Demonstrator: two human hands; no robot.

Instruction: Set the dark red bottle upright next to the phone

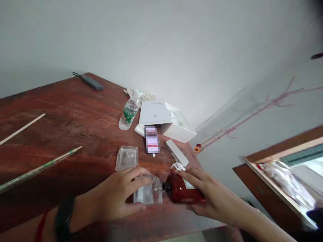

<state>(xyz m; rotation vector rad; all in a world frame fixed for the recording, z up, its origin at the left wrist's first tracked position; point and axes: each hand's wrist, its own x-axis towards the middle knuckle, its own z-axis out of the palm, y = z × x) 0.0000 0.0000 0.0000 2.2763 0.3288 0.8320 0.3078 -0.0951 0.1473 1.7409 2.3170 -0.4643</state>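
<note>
My left hand is closed around a clear plastic bottle that lies on its side near the table's front edge. My right hand grips a dark red-brown bottle with a pale label, also tilted on its side. The dark neck of the brown bottle meets the mouth of the clear one; whether it sits inside is too blurred to tell. Beyond the brown bottle is a white pump head. A clear plastic box lies just past my left hand.
A water bottle with a green label stands near an opened white box. A phone, a white slim case and a grey hub with cable lie about. Thin sticks cross the left side; a wall borders the table.
</note>
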